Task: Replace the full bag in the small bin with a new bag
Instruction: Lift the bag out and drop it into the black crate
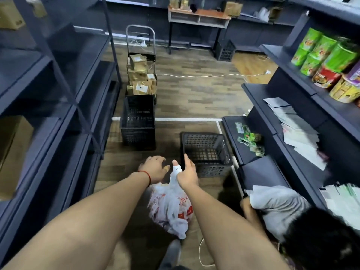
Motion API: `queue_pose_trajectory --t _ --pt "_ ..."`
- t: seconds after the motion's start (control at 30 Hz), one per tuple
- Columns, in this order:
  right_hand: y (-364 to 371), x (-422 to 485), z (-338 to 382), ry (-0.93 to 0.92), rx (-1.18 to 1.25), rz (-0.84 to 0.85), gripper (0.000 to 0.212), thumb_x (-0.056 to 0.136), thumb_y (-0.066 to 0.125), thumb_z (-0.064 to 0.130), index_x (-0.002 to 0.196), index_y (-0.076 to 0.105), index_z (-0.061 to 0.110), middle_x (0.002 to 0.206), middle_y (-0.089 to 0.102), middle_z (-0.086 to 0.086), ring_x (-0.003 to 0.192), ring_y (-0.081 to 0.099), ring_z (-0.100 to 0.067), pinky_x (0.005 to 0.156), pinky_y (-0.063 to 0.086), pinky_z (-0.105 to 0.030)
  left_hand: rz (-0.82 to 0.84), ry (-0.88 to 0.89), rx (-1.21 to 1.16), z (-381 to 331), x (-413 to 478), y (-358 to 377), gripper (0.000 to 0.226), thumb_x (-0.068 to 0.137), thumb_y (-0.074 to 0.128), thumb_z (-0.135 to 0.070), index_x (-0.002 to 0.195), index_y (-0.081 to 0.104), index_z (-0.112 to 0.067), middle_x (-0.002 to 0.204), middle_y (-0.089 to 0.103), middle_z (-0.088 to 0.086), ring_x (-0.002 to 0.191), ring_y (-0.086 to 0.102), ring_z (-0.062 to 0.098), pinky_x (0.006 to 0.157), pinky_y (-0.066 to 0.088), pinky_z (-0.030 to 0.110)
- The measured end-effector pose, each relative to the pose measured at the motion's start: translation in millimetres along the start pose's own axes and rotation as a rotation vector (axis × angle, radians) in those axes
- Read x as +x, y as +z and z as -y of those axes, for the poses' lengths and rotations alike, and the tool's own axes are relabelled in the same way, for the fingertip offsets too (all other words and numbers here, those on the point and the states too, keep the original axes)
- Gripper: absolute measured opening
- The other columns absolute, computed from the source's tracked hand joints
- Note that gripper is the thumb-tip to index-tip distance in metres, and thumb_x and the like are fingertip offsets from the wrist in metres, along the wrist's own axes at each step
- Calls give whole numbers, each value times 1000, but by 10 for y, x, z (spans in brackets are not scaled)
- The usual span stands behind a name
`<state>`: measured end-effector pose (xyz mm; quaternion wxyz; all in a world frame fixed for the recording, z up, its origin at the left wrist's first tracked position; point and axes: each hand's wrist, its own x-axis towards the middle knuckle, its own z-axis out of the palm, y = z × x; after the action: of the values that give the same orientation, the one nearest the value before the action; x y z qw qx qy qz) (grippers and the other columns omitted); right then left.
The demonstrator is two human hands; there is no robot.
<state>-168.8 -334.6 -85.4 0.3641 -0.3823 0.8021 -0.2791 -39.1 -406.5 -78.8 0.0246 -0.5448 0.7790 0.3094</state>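
A full white plastic bag with red print (170, 207) hangs above the wooden floor, low in the middle of the view. My right hand (188, 174) pinches its gathered top, which is wrapped over my thumb. My left hand (155, 167), with a red string at the wrist, hovers just left of the bag's neck with fingers spread and nothing in it. No small bin can be made out; my arms hide the floor beneath the bag.
A black plastic crate (206, 152) sits just beyond my right hand, a taller one (138, 123) further left. Dark shelving lines both sides. Another person (292, 221) crouches at lower right. A trolley with cardboard boxes (141, 75) stands ahead.
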Motion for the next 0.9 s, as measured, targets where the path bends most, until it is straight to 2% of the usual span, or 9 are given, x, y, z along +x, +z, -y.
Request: queue_pose_trajectory --t 0.2,0.37,0.5,0.67,0.9 --pt "-361 672 -2 26 -27 14 73 89 38 68 151 15 38 161 16 4 142 32 -28 116 18 -59 22 11 51 -387 679 -158 57 91 46 -49 140 42 -20 149 42 0 139 33 24 111 34 52" --pt "-646 1164 11 33 -31 -2 71 90 40 65 151 18 36 160 21 4 140 34 -28 113 25 -57 36 18 35 -629 1127 -192 57 90 46 -51 140 43 -23 148 44 -2 138 36 23 110 34 55" --pt "-844 1560 23 58 -20 -23 69 90 43 64 149 26 32 157 30 0 141 33 -27 114 27 -55 65 29 29 -775 1494 -193 59 90 46 -53 141 41 -23 148 43 -2 138 36 23 110 33 55" --pt "-1009 2214 17 109 -77 -66 64 93 49 47 150 22 33 148 45 -6 135 41 -30 108 36 -53 109 32 30 -969 2220 -226 58 92 45 -53 141 40 -24 149 42 0 138 36 24 111 32 55" --pt "-1290 3094 127 219 -41 -87 71 87 49 60 149 26 35 148 46 -6 135 42 -29 110 35 -50 155 88 10 -1193 3230 -471 57 93 44 -51 142 40 -22 150 41 1 140 33 25 112 30 55"
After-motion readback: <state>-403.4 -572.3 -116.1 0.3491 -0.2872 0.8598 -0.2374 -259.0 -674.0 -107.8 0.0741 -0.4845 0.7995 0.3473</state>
